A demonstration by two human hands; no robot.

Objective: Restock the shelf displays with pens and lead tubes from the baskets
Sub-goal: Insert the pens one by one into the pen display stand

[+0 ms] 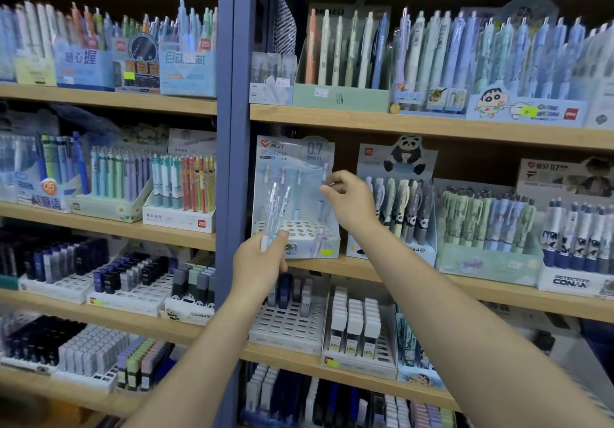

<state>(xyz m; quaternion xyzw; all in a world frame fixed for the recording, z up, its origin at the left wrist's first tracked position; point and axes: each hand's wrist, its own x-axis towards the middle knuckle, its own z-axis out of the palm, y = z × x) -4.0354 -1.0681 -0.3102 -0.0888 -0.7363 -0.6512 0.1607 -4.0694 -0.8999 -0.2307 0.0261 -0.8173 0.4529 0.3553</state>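
Two pale plastic pens (277,208) fill your left hand (262,261); your right hand (349,201) pinches one, so seat it upright in the holed blue cardboard display (299,228).

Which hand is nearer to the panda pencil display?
Right. The right hand is just beside the panda pencil display, level with its pencils; the left hand is lower and farther left, gripping pencils.
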